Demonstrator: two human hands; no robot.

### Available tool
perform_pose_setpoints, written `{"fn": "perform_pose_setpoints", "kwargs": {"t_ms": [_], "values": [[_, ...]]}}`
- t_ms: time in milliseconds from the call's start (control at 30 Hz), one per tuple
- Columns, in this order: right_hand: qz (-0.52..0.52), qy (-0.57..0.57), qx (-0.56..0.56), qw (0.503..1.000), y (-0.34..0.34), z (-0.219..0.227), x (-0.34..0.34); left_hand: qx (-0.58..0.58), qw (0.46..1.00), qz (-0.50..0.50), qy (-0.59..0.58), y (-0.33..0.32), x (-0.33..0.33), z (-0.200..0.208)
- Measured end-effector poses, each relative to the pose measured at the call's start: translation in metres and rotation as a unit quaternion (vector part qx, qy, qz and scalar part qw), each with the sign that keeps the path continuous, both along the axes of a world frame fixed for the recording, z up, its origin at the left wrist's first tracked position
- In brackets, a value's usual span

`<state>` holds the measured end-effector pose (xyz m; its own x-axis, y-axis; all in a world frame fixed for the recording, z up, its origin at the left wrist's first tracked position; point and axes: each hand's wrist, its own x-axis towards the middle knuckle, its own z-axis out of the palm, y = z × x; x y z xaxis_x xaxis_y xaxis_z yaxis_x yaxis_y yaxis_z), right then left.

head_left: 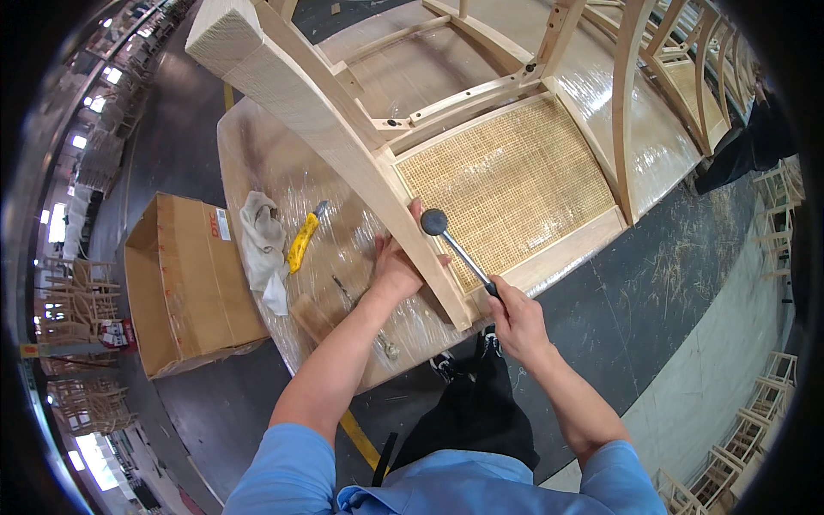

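Observation:
A pale wooden chair frame (343, 163) lies on the wrapped table, a woven cane panel (515, 176) set into it. My left hand (397, 268) is closed round its long side rail, with the fingertips showing at the rail's edges and the rest partly hidden behind the wood. In my right hand (519, 324) is a mallet (463, 255) with a round black head and metal shaft, gripped by its dark handle. The mallet head appears over the rail, close to my left fingers; whether it touches the wood I cannot tell.
On the plastic-wrapped table (257, 146), left of my left hand, lie a yellow utility knife (303, 243), a white cloth (262, 240) and a wood strip (311, 318). An open cardboard box (193, 283) stands beside it. More chair frames (687, 73) and another person (755, 142) are at the far right.

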<state>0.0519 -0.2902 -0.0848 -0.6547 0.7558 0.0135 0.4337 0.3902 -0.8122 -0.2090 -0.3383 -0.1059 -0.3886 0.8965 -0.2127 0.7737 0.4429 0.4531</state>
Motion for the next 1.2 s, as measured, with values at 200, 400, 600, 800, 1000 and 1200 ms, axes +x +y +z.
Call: {"fn": "perform_pose_setpoints", "kwargs": {"t_ms": [200, 400, 600, 800, 1000, 1200], "values": [[-0.031, 0.046, -0.028, 0.998, -0.013, 0.014, 0.019, 0.005, 0.999, 0.015, -0.028, 0.003, 0.004, 0.009], [-0.052, 0.027, -0.036, 0.998, -0.057, -0.001, 0.065, -0.011, 1.0, -0.013, 0.005, 0.001, 0.0, -0.005], [-0.042, 0.006, -0.029, 0.999, -0.058, -0.016, 0.066, 0.026, 0.999, -0.016, -0.017, 0.003, 0.0, -0.004], [-0.052, -0.006, -0.045, 0.998, -0.06, -0.014, 0.063, 0.035, 0.999, -0.013, -0.014, 0.0, 0.001, -0.003], [-0.078, -0.014, -0.067, 0.995, -0.059, 0.012, 0.072, -0.003, 1.0, -0.021, 0.009, 0.001, 0.001, -0.003], [-0.113, -0.037, -0.069, 0.991, -0.076, 0.037, 0.105, 0.097, 0.991, -0.01, -0.089, -0.015, -0.013, -0.006]]}}
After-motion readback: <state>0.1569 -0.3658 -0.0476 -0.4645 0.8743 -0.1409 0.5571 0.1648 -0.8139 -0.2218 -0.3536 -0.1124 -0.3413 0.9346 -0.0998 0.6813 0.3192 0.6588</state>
